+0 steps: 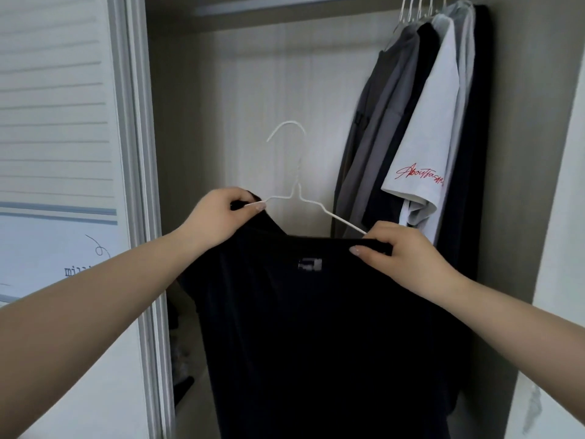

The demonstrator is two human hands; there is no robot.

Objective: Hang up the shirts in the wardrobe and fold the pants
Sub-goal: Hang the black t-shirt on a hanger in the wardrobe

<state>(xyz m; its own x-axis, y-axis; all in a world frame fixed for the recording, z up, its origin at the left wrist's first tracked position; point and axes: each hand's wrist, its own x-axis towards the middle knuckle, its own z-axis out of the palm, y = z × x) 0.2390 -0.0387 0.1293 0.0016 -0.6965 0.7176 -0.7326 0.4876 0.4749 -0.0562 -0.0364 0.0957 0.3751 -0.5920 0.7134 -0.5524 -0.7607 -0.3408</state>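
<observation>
The left hand [221, 213] is pinching the dark navy cotton shirt [316, 327] and one arm of the thin white wire hanger [299, 188]; the right hand [399, 258] is gripping the collar. The shirt is hanging before the open wardrobe [253, 90], where grey, black and white shirts [421, 122] are hanging at the right.

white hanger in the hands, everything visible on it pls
The white hanger is thin wire, apparently coated, with an open hook on top and a twisted neck. It is held upright in front of the open wardrobe, not on the rail. Both sloping shoulders run into the collar of the black shirt. The left hand pinches its left end with the fabric; the right hand holds the collar beside its right shoulder.
</observation>
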